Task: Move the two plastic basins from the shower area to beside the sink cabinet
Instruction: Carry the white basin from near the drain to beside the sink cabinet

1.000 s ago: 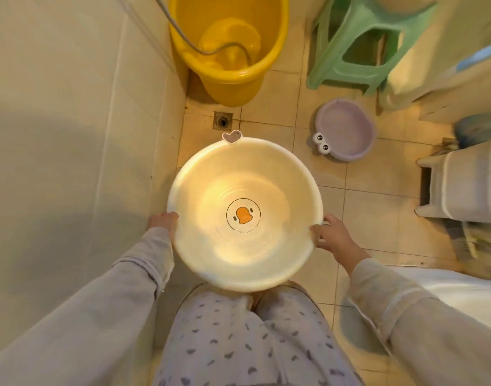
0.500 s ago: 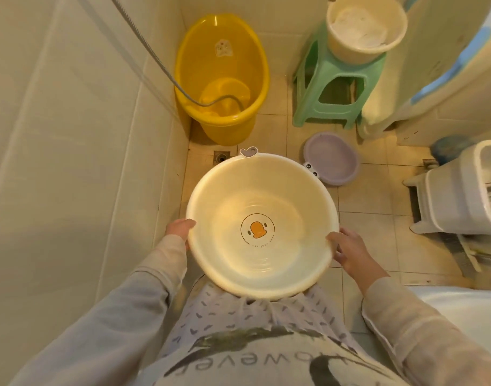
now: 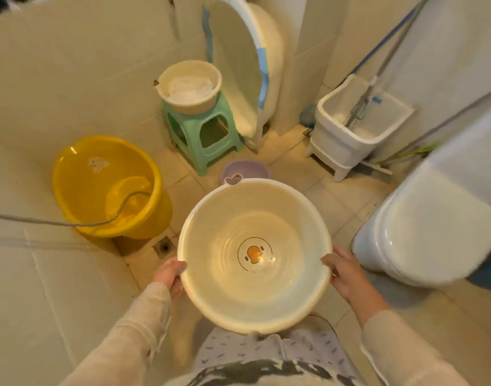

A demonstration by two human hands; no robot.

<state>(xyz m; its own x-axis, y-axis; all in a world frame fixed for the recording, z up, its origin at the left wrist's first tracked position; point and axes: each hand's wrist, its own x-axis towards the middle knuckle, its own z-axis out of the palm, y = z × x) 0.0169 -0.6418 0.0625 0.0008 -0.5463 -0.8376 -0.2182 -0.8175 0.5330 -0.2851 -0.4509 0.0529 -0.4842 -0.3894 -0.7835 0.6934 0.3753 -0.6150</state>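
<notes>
- I see the cream basin (image 3: 255,254) held level in front of my body, above the tiled floor (image 3: 300,168), its mouth facing up at the camera.
- My left hand (image 3: 169,277) is clamped on the basin's left rim, fingers curled under the edge.
- My right hand (image 3: 347,274) is clamped on the right rim, thumb along the edge; the fingers underneath are hidden.
- An orange duck print (image 3: 254,254) sits inside a ring at the basin's bottom, and a heart-shaped tab (image 3: 233,179) sticks out from the far rim.
- The purple basin (image 3: 245,169) lies on the floor just beyond the cream one, partly hidden behind its far rim.
- A green stool (image 3: 202,137) stands just past the purple basin and carries a second cream tub (image 3: 190,86) with something white inside.
- A yellow bucket (image 3: 105,185) stands at the left against the wall, with a grey hose (image 3: 71,222) running into it.
- A floor drain (image 3: 164,247) shows between the bucket and my left hand.
- A large pale tub (image 3: 247,65) leans upright against the far wall, just right of the stool.
- A white mop bucket (image 3: 358,123) with a mop handle in it stands at the far right, and the toilet (image 3: 428,227) is near my right hand.
- I cannot see the sink cabinet.
</notes>
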